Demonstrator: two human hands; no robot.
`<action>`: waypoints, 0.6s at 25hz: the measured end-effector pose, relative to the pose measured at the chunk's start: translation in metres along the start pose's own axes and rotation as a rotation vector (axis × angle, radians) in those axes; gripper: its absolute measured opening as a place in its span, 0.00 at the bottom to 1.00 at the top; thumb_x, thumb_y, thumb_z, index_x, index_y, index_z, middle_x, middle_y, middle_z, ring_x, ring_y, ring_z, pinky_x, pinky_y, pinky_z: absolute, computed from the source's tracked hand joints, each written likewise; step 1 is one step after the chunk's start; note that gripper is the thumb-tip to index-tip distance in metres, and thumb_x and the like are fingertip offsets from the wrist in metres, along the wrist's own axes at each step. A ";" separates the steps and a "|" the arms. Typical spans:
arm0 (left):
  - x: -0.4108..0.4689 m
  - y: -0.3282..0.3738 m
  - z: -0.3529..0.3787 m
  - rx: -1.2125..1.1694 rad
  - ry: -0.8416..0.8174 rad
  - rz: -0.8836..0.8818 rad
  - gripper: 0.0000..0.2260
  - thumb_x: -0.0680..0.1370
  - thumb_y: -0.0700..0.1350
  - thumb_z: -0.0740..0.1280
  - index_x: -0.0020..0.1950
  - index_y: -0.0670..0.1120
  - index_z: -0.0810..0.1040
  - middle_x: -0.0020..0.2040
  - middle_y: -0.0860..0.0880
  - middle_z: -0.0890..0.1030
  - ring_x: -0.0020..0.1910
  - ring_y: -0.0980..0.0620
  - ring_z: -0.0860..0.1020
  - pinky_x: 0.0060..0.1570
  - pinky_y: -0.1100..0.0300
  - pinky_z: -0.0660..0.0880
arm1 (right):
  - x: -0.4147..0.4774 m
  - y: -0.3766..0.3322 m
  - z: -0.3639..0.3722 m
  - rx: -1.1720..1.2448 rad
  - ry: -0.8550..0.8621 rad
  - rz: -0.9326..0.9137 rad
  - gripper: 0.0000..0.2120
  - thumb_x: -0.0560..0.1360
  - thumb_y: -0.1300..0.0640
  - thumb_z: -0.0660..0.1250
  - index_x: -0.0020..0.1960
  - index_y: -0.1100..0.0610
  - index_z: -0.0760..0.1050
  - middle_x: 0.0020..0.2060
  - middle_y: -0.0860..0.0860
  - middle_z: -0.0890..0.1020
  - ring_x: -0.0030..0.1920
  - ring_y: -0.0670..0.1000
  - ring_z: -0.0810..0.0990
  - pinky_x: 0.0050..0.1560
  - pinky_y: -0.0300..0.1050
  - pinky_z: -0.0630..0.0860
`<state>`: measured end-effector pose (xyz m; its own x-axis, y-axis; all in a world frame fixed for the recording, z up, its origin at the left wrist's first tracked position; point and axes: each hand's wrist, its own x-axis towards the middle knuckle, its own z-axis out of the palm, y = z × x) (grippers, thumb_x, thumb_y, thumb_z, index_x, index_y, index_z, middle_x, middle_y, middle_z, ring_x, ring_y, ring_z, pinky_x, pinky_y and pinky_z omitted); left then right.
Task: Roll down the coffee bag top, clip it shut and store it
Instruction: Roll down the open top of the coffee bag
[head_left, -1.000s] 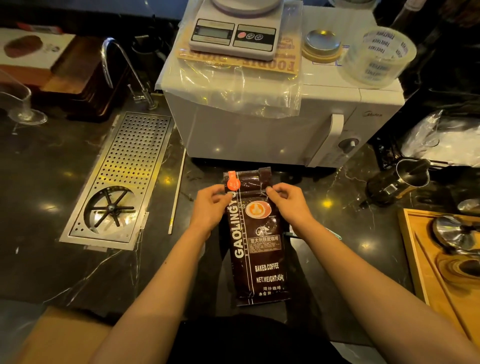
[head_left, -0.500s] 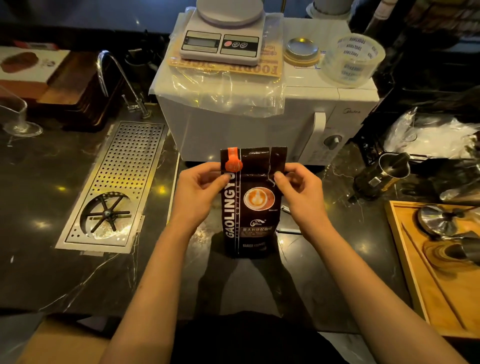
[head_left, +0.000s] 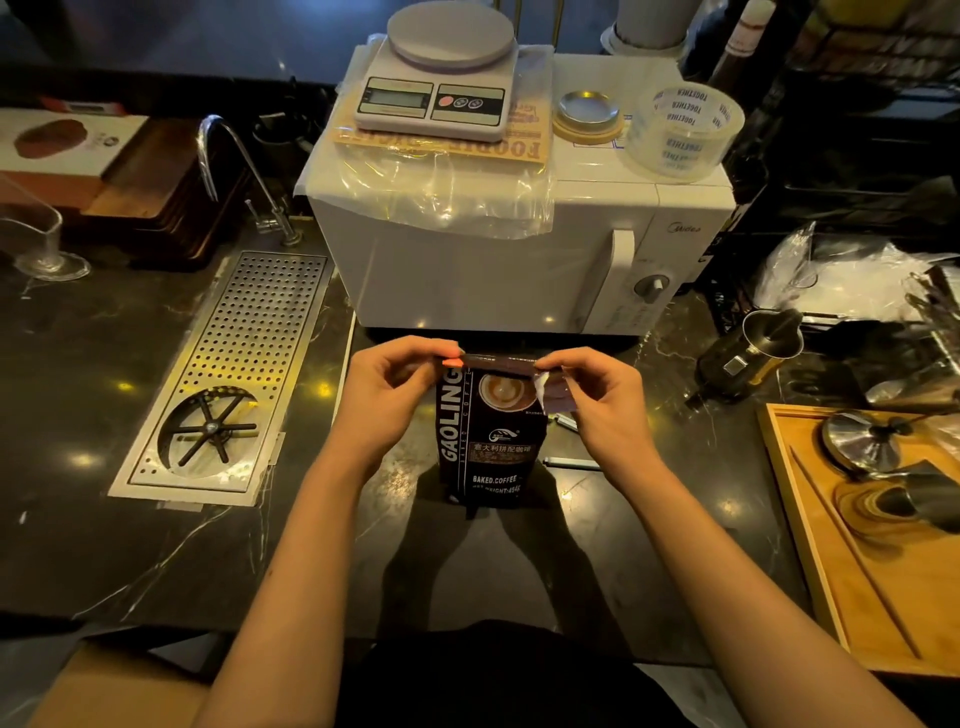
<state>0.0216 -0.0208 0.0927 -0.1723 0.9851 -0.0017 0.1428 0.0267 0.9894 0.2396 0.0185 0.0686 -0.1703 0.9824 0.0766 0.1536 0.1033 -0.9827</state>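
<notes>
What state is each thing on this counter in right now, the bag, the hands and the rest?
coffee bag: upright on the counter, top being folded over, not yet clipped
left hand: pinching the bag's top left corner
right hand: pinching the top right corner
microwave: door closed
kitchen scale: nothing on its plate, display looks blank
tap: no water visible
tape roll: standing on the microwave

We cannot see the coffee bag's (head_left: 488, 441) top corners: the left hand (head_left: 387, 395) covers one and the right hand (head_left: 605, 402) the other, and only an orange sliver shows at the left thumb. Its bottom print is too dim to read. The wooden tray (head_left: 800, 525), at the countertop's (head_left: 104, 545) right edge, is cut by the frame. We lose both forearms at the bottom edge.
</notes>
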 end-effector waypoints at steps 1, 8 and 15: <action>0.000 -0.002 -0.001 0.004 -0.019 -0.028 0.13 0.79 0.32 0.64 0.50 0.47 0.84 0.51 0.52 0.85 0.54 0.59 0.83 0.52 0.65 0.79 | 0.001 0.001 -0.001 -0.007 0.002 0.006 0.23 0.77 0.74 0.61 0.45 0.46 0.83 0.44 0.47 0.85 0.48 0.48 0.85 0.49 0.44 0.81; 0.000 0.000 0.001 0.027 -0.096 -0.097 0.04 0.79 0.40 0.67 0.46 0.45 0.81 0.50 0.51 0.84 0.47 0.61 0.82 0.44 0.63 0.80 | 0.005 0.006 -0.006 -0.043 -0.051 -0.053 0.20 0.77 0.74 0.62 0.47 0.51 0.84 0.47 0.51 0.84 0.53 0.51 0.83 0.51 0.39 0.80; 0.003 -0.014 0.003 0.138 -0.168 -0.080 0.18 0.76 0.44 0.72 0.64 0.52 0.76 0.57 0.55 0.81 0.58 0.58 0.80 0.61 0.52 0.78 | -0.003 0.008 -0.007 -0.118 -0.124 -0.091 0.18 0.76 0.72 0.63 0.51 0.52 0.84 0.53 0.47 0.80 0.59 0.47 0.78 0.53 0.41 0.81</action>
<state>0.0223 -0.0180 0.0781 -0.0257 0.9931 -0.1145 0.2688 0.1172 0.9560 0.2480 0.0175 0.0622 -0.3063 0.9422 0.1358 0.2436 0.2155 -0.9456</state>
